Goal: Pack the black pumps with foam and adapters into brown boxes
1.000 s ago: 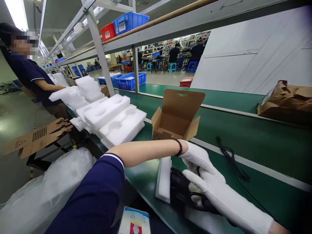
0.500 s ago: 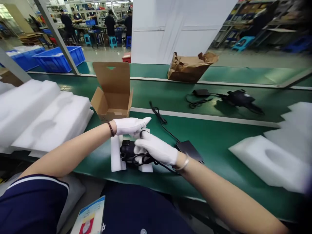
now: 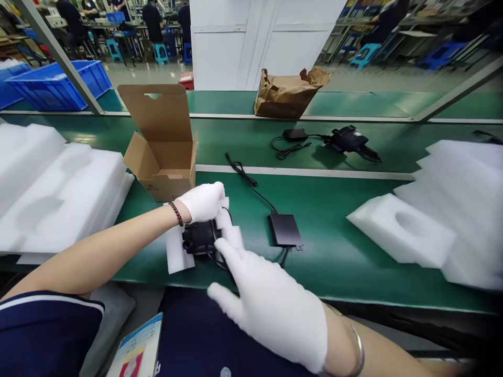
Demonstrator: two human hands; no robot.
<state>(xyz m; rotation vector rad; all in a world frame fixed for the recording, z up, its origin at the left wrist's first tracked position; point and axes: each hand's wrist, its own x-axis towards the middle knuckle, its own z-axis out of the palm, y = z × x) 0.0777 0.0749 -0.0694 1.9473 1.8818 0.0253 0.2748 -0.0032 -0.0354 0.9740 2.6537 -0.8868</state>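
Note:
A black cylindrical device with short round ports, pump-like (image 3: 201, 236), lies between pieces of white foam (image 3: 178, 253) near the bench's front edge. My left hand (image 3: 202, 202), in a white glove, is closed just above the device, at the top of the foam; what its fingers hold is hidden. Closer to me, my gloved right hand (image 3: 275, 306) is open, thumb and fingers apart, its fingertips beside the device and its black cable. A flat black power adapter (image 3: 286, 230) rests to the right, its cord (image 3: 245, 173) stretching away behind it.
An open cardboard box (image 3: 168, 180) stands behind my left hand. White foam blocks are stacked at left (image 3: 66, 199) and right (image 3: 408, 230). Farther back are another black device with adapter (image 3: 348, 140), a brown paper bag (image 3: 288, 97) and a blue crate (image 3: 58, 86).
My right hand has come off the device and cable, moved toward me and opened. My left hand has gone from outstretched fingers to closed. The adapter now lies more squarely, and the view has shifted.

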